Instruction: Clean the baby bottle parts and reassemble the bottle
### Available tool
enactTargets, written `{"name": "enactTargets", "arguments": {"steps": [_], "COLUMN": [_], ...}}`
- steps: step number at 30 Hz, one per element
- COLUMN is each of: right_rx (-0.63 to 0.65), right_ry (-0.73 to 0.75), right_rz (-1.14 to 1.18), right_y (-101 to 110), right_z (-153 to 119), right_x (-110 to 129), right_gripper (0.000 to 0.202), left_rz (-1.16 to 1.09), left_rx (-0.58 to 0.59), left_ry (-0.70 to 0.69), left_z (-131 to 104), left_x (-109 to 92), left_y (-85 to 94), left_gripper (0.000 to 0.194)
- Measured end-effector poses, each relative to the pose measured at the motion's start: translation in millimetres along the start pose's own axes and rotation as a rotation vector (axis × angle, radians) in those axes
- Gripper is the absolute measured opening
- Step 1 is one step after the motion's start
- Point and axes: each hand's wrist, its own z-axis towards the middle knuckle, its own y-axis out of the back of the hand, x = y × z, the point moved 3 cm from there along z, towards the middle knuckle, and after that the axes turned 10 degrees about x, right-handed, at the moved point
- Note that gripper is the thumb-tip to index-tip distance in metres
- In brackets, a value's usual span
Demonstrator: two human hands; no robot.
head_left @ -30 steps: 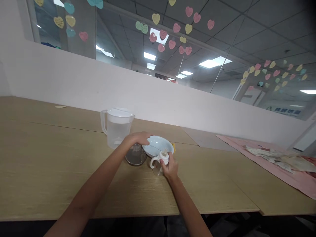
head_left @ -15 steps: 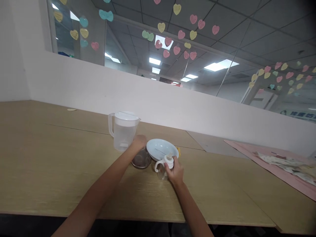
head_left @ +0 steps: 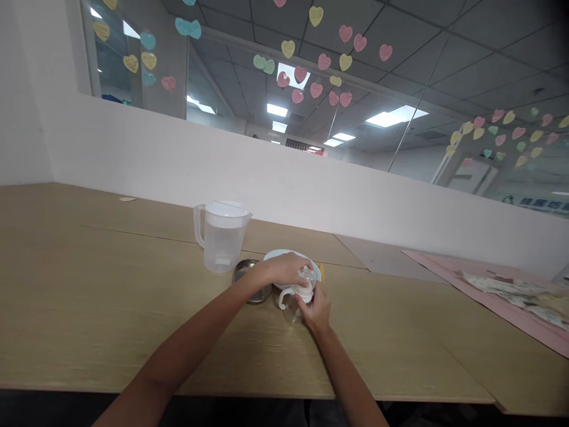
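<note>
My right hand (head_left: 317, 308) is closed around the neck of a clear baby bottle (head_left: 291, 311) with a white collar and curved white handles. My left hand (head_left: 288, 270) grips a clear dome-shaped cap (head_left: 307, 274) at the top of the bottle; whether it is seated cannot be made out. Behind the hands lies a pale blue-white bowl (head_left: 274, 254), largely covered by my left hand. A round metal dish (head_left: 242, 270) sits under my left wrist, partly hidden.
A translucent lidded pitcher (head_left: 224, 243) holding clear liquid stands left of the bowl. Something yellow (head_left: 322, 272) pokes out at the bowl's right. On the right lies a pink sheet (head_left: 444, 273) with cloth on it. A white wall (head_left: 222, 160) bounds the wooden table (head_left: 111, 296).
My left hand has moved right from above the metal dish to the bottle's top, bringing the clear cap there. The dish is now more visible. My right hand keeps holding the bottle.
</note>
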Motion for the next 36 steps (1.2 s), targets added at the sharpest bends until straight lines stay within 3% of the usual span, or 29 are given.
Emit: {"name": "enactTargets", "arguments": {"steps": [13,25,33,36], "right_rx": [-0.021,-0.008,-0.012,-0.008], "right_ry": [0.008,-0.027,-0.004,0.002], "right_rz": [0.045,0.047,0.044,0.046], "right_y": [0.0,-1.9,-2.1,-2.9], "right_z": [1.2,0.3,1.8,1.8], "right_x": [3.7,4.0,3.5,1.4], "right_gripper": [0.046,0.049,0.048,0.05], "left_rz": [-0.082,-0.448,-0.308,-0.243], "left_rx": [0.005,0.069,0.096,0.105], "left_ry": [-0.009,-0.106,-0.071,-0.075], "left_z": [4.4,24.8,17.8,10.8], "left_x": [9.8,43.0,33.1,27.1], "left_y": [2.4,-4.1,-1.2,2.6], "left_gripper": [0.047,0.06,0.054,0.066]}}
